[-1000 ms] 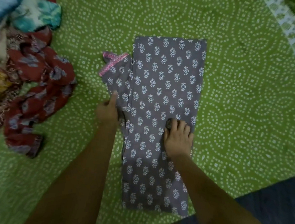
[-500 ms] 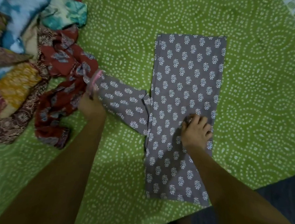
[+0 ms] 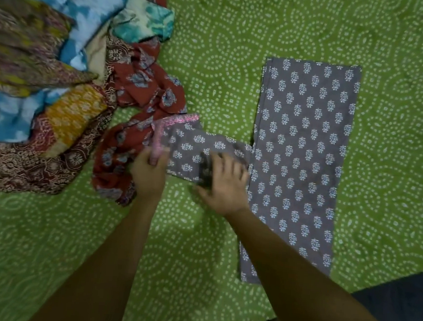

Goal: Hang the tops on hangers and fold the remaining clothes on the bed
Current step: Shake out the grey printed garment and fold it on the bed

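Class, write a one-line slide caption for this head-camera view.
Left hand pinches the pink-trimmed sleeve of a grey printed top; right hand rests on it.

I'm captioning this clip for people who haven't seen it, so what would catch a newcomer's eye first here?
First the grey printed top, folded into a long strip on the green bedspread, right of centre, with one sleeve stretched out to the left. The left hand pinches the sleeve's pink cuff while the right hand rests on the sleeve. At far left sits a jumbled pile of colourful clothes.
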{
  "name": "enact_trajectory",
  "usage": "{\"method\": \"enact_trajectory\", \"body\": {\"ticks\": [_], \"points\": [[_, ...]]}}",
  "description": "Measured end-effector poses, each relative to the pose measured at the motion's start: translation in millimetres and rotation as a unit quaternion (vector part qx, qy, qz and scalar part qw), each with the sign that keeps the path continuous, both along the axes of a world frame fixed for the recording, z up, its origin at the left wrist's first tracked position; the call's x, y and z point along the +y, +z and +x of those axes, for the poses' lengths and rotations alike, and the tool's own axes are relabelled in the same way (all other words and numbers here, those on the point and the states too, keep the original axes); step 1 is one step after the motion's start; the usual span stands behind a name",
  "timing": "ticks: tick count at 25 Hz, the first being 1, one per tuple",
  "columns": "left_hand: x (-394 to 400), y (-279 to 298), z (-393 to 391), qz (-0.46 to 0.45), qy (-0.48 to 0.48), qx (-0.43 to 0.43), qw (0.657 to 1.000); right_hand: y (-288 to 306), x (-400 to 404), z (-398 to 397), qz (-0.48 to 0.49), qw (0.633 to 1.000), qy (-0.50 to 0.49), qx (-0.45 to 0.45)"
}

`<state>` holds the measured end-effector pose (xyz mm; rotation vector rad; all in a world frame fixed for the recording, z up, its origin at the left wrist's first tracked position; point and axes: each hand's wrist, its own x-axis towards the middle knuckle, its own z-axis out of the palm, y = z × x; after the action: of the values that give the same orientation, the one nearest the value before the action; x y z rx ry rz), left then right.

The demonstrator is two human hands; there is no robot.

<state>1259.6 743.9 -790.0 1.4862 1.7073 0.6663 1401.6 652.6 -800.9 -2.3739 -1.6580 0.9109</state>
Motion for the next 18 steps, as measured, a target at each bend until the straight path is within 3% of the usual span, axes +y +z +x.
{"method": "enact_trajectory", "body": {"ticks": [3, 5, 7, 8, 10, 12, 16, 18], "points": [[7.5, 8.9, 21.6, 0.006, -0.189, -0.031, 0.981, 6.8, 43.2, -24.8, 0.059, 0.991, -0.064, 0.104], [19.8, 6.6, 25.0, 0.028, -0.136, -0.083, 0.987, 5.3, 56.8, -20.5, 0.144, 0.952, -0.209, 0.170], [40.9, -4.2, 19.3, 0.086, -0.045, 0.039, 0.994, 6.6, 56.8, -5.2, 0.212, 0.878, -0.368, 0.219], [50.7, -9.8, 16.8, 0.092, -0.079, 0.124, 0.985, 6.7, 56.3, 3.9, 0.231, 0.835, -0.433, 0.248], [64.4, -21.5, 18.8, 0.098, -0.286, 0.256, 0.918, 10.4, 55.5, 17.0, 0.252, 0.773, -0.501, 0.297], [71.7, -29.3, 25.9, 0.115, -0.441, 0.319, 0.831, 10.6, 56.1, 21.4, 0.255, 0.746, -0.521, 0.327], [86.2, -34.4, 18.6, 0.057, -0.515, 0.365, 0.773, 2.7, 58.5, 22.7, 0.275, 0.727, -0.540, 0.322], [89.9, -33.0, 2.4, 0.065, -0.571, 0.380, 0.725, 4.0, 61.0, 21.3, 0.283, 0.729, -0.534, 0.320]]}}
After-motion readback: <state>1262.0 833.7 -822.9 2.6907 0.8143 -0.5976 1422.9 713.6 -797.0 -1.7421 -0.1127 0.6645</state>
